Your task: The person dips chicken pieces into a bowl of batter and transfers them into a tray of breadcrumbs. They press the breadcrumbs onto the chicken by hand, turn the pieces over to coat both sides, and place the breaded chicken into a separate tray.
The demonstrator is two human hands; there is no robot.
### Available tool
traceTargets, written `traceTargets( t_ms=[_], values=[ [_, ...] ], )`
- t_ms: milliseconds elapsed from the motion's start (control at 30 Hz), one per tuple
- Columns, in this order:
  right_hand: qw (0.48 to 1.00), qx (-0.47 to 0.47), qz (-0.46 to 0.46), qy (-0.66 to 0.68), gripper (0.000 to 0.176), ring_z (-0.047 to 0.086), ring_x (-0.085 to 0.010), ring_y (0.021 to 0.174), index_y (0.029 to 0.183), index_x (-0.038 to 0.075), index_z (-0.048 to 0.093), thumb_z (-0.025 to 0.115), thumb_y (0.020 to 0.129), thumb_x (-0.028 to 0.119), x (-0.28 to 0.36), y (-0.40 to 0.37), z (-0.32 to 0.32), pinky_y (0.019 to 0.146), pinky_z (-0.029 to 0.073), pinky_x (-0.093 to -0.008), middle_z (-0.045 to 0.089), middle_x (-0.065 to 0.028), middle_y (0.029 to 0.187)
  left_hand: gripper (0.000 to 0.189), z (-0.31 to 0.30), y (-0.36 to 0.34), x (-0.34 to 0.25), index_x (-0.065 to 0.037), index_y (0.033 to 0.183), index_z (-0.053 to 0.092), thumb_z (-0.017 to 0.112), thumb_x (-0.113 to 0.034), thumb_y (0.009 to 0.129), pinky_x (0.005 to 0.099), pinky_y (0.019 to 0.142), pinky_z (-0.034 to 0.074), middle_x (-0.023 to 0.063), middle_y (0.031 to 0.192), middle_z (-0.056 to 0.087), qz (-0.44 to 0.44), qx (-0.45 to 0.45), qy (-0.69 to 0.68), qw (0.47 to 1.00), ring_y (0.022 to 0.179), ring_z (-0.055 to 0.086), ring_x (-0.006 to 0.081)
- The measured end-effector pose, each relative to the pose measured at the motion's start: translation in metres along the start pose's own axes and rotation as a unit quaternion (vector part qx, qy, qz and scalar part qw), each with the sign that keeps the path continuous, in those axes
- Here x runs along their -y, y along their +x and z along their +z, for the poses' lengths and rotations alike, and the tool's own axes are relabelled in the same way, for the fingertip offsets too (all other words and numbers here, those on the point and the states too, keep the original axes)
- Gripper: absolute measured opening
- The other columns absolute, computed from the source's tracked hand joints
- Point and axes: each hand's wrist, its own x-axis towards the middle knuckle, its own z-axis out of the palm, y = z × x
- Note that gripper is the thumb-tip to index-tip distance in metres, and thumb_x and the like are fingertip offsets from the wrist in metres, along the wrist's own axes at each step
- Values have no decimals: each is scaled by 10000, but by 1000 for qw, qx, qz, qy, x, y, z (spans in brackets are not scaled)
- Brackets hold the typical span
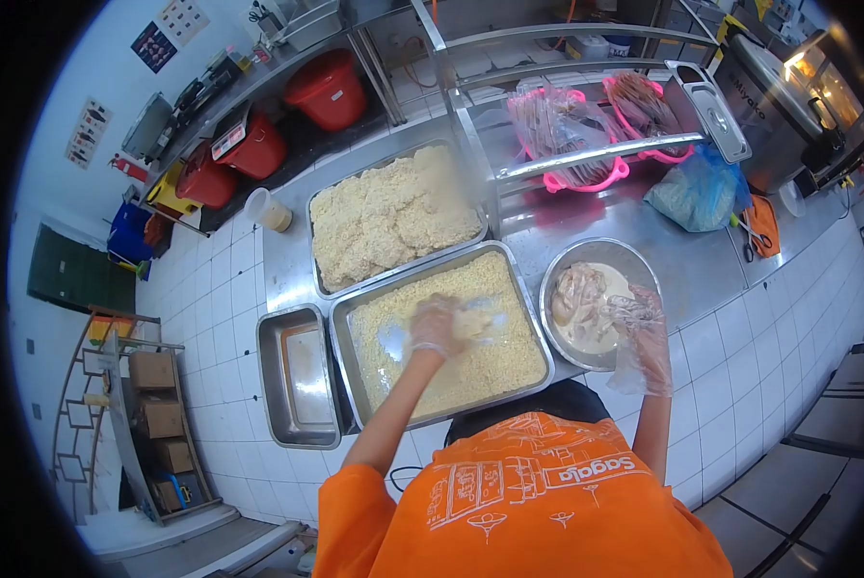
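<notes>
My left hand (pixel 437 326), in a clear plastic glove, is down in a wide metal tray (pixel 536 382) of pale crumbs (pixel 393 371). Motion smears its fingers, and whether they hold anything is hidden. Bare patches of the tray bottom show beside it. My right hand (pixel 647 332), in a loose clear glove, is at the right rim of a round steel bowl (pixel 559 258). Its fingers reach over the rim, stretched out, with no piece visible in them. Pale raw meat pieces (pixel 578 294) lie in milky liquid (pixel 586 337) in the bowl, left of that hand.
Behind stands a second tray heaped with crumbs (pixel 393 212); an empty-looking metal pan (pixel 302 424) is at left. A plastic cup (pixel 268 210) sits at the far left. Pink baskets (pixel 586 181) with packed bags, a blue bag (pixel 699 197) and scissors (pixel 748 241) lie right of a metal rack.
</notes>
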Motion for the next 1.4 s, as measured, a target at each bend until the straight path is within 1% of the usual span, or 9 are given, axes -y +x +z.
traceTargets(
  t_ms=[133, 233, 367, 533, 733, 900, 1133, 1333, 1400],
  values=[
    [1000, 1, -12, -24, 558, 627, -157, 1105, 1291, 78, 549, 751, 794, -79, -3, 3, -3, 954, 543, -298, 626, -65, 1231, 774, -40, -17, -4, -78, 1276, 605, 757, -619, 744, 476, 1064, 438, 198, 1276, 609, 22, -18, 37, 999, 1237, 553, 359],
    [1000, 7, -16, -24, 554, 614, -164, 1138, 1297, 67, 541, 744, 804, -82, -2, 3, 1, 975, 530, -296, 615, -68, 1249, 701, 3, 29, -9, -44, 1314, 585, 680, -561, 850, 459, 1092, 410, 200, 1286, 617, 176, -310, 41, 934, 1220, 570, 367],
    [998, 6, -30, -61, 549, 614, -170, 1150, 1318, 43, 523, 739, 827, -76, 12, -2, 10, 976, 526, -292, 610, -78, 1247, 677, 53, 98, -32, -36, 1379, 544, 544, -554, 943, 506, 1122, 364, 192, 1366, 573, 208, -221, -52, 951, 1286, 515, 371],
    [998, -22, -29, -60, 542, 634, -168, 1108, 1311, 45, 524, 747, 829, -61, 13, -8, 3, 941, 542, -300, 615, -86, 1234, 702, 57, 27, -54, -80, 1378, 565, 460, -631, 957, 535, 1117, 352, 156, 1373, 568, 171, -98, -45, 979, 1336, 450, 365],
    [999, -12, 18, -42, 488, 604, -157, 1131, 1268, 65, 543, 763, 839, -13, 1, -7, -8, 954, 523, -289, 610, -65, 1244, 634, 32, -31, -82, -148, 1276, 621, 660, -588, 822, 489, 1036, 430, 102, 1281, 607, 127, -71, 18, 989, 1309, 475, 340],
    [997, -6, -14, -78, 507, 607, -166, 1130, 1273, 69, 546, 761, 824, -30, 12, -4, 3, 968, 520, -302, 611, -69, 1245, 494, 102, 14, -26, -137, 1175, 636, 790, -341, 752, 422, 900, 535, 114, 1204, 635, 160, -142, -176, 961, 1104, 628, 339],
    [996, 11, -19, -89, 558, 613, -177, 1134, 1319, 73, 535, 761, 820, -32, 6, -3, 12, 976, 515, -309, 597, -72, 1258, 432, 52, -21, 40, -105, 1106, 689, 845, -205, 716, 394, 937, 546, 151, 1125, 700, 148, -263, -254, 919, 1043, 675, 342],
    [995, 19, -10, -100, 560, 598, -179, 1162, 1326, 81, 539, 750, 822, -42, 5, 3, 19, 997, 507, -314, 586, -68, 1282, 510, -10, -10, 63, -122, 1172, 711, 805, -396, 752, 414, 1030, 488, 136, 1197, 700, 150, -98, -150, 972, 1137, 640, 314],
    [995, 16, -18, -94, 553, 604, -174, 1139, 1324, 70, 536, 757, 824, -16, 5, 4, 22, 984, 503, -309, 603, -66, 1245, 522, 5, 17, 61, -131, 1194, 694, 766, -443, 782, 449, 1070, 444, 143, 1239, 670, 284, -158, -56, 944, 1192, 597, 331]
  ],
)
